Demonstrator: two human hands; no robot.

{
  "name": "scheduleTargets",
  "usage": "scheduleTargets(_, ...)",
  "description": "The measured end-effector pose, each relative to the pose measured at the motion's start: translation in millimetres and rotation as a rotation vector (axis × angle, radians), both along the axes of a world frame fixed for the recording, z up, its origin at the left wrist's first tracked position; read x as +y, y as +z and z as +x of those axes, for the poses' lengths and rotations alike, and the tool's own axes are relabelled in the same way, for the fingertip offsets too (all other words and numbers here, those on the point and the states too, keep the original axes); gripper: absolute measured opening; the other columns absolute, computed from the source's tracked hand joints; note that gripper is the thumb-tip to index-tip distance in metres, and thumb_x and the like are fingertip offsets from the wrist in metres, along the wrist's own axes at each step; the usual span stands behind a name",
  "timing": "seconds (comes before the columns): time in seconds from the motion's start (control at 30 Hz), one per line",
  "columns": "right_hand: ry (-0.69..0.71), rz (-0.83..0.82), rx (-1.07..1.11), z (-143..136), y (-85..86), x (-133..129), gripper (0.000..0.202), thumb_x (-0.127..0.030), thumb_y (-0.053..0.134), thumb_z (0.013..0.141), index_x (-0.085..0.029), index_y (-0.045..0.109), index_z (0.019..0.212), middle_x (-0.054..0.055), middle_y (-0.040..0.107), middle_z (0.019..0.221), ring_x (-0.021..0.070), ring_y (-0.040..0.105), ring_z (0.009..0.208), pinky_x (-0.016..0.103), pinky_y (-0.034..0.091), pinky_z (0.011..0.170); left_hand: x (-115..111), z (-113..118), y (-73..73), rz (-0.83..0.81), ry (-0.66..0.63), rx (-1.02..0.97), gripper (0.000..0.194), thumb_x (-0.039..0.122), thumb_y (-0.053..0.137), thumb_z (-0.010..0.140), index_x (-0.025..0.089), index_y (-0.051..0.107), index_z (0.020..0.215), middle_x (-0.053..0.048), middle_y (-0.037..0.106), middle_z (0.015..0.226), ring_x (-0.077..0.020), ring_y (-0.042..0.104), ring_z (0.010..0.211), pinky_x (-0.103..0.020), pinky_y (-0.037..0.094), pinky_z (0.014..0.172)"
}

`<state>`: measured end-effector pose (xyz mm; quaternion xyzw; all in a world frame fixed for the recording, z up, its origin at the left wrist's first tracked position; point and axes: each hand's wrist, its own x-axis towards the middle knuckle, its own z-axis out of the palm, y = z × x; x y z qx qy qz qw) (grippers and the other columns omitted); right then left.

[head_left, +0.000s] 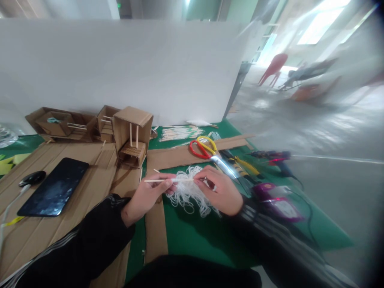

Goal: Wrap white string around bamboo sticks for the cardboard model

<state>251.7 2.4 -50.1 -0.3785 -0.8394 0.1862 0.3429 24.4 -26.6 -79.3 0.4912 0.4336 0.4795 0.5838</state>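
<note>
A thin pale wooden stick lies level between my hands. My left hand pinches it between thumb and fingers, with its left end poking out. My right hand is closed at the stick's right end, thumb against fingertips. Something white, apparently string, is around the stick between the hands; how it is wound is too blurred to tell. Directly beneath, a loose tangle of white string spreads over the green table. Scissors with one red and one yellow handle lie just beyond my right hand.
Cardboard boxes with sticks in them stand back left. A black phone lies on cardboard. At the back are several loose sticks. To the right are yellow-handled pliers, a purple device and a glue gun with a cord.
</note>
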Motion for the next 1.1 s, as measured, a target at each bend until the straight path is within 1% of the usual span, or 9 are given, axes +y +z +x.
scheduleTargets(0.13,-0.009,-0.025,0.022,1,1.5,-1,0.008,-0.019,0.054,0.089,-0.019,0.062,0.088,0.005,0.059,0.087,0.0149,0.053,0.068,0.028,0.046,0.057,2,-8,2.7,-0.023,-0.081,-0.052,0.037,0.038,0.065,0.081,0.012,0.069,0.108,-0.013,0.074,0.090,-0.0232,0.069,0.084,-0.038,0.054,0.081)
scheduleTargets(0.27,-0.019,-0.028,0.031,3,3.8,-1,0.011,-0.020,0.052,0.090,-0.020,0.063,0.090,0.006,0.058,0.090,0.0174,0.056,0.075,0.030,0.048,0.061,6,-25,16.7,-0.055,-0.352,-0.170,0.049,0.048,0.053,0.086,0.012,0.065,0.117,-0.018,0.071,0.106,-0.0308,0.065,0.103,-0.045,0.048,0.092)
scheduleTargets(0.33,-0.025,0.000,0.033,3,4.4,-2,0.011,-0.020,0.053,0.089,-0.021,0.064,0.090,0.006,0.058,0.089,0.0180,0.057,0.078,0.031,0.049,0.063,8,-31,26.3,-0.071,-0.418,-0.114,0.050,0.048,0.049,0.088,0.012,0.065,0.119,-0.018,0.069,0.111,-0.0323,0.062,0.108,-0.045,0.046,0.094)
scheduleTargets(0.5,-0.026,0.146,-0.015,-1,3.4,-5,0.010,-0.019,0.055,0.088,-0.020,0.065,0.089,0.006,0.059,0.087,0.0201,0.057,0.084,0.035,0.048,0.075,0,-22,46.8,0.140,-0.263,0.504,0.032,0.041,0.060,0.084,0.020,0.071,0.105,-0.008,0.073,0.101,-0.0247,0.068,0.089,-0.034,0.051,0.080)
scheduleTargets(0.63,-0.040,0.268,-0.071,-6,2.4,-10,0.010,-0.018,0.055,0.088,-0.021,0.065,0.089,0.006,0.060,0.086,0.0204,0.056,0.082,0.036,0.046,0.074,-11,-10,48.7,0.327,-0.083,0.865,0.017,0.040,0.062,0.082,0.026,0.070,0.087,0.001,0.074,0.085,-0.0198,0.067,0.079,-0.026,0.048,0.073)
scheduleTargets(0.73,-0.167,0.398,-0.074,-9,2.0,-17,0.018,-0.020,0.059,0.085,-0.023,0.061,0.102,0.008,0.060,0.098,0.0250,0.055,0.093,0.042,0.044,0.081,-11,-7,40.6,0.298,-0.009,0.813,0.020,0.041,0.059,0.084,0.027,0.068,0.094,0.001,0.073,0.093,-0.0200,0.068,0.086,-0.026,0.049,0.076)
scheduleTargets(0.83,-0.331,0.542,0.004,-14,-0.6,-27,0.034,-0.023,0.067,0.080,-0.024,0.055,0.111,0.012,0.056,0.110,0.0303,0.051,0.105,0.047,0.041,0.087,-7,-7,31.4,0.212,0.037,0.616,0.031,0.043,0.056,0.086,0.024,0.063,0.110,-0.003,0.072,0.099,-0.0209,0.068,0.089,-0.027,0.051,0.078)
scheduleTargets(0.97,-0.230,0.493,-0.056,-27,-10.2,-32,0.025,-0.034,0.068,0.078,-0.022,0.055,0.096,0.009,0.060,0.093,0.0267,0.052,0.089,0.043,0.040,0.076,-5,-5,25.2,0.113,0.018,0.375,0.038,0.044,0.054,0.087,0.017,0.061,0.114,-0.007,0.070,0.101,-0.0214,0.067,0.087,-0.029,0.055,0.074)
scheduleTargets(1.1,-0.142,0.298,-0.247,-41,-21.9,-26,0.022,-0.041,0.059,0.083,-0.019,0.057,0.083,0.007,0.062,0.082,0.0243,0.050,0.079,0.040,0.035,0.070,-6,-3,22.9,0.101,0.014,0.351,0.038,0.044,0.055,0.086,0.017,0.061,0.112,-0.007,0.068,0.101,-0.0206,0.066,0.083,-0.030,0.055,0.071)
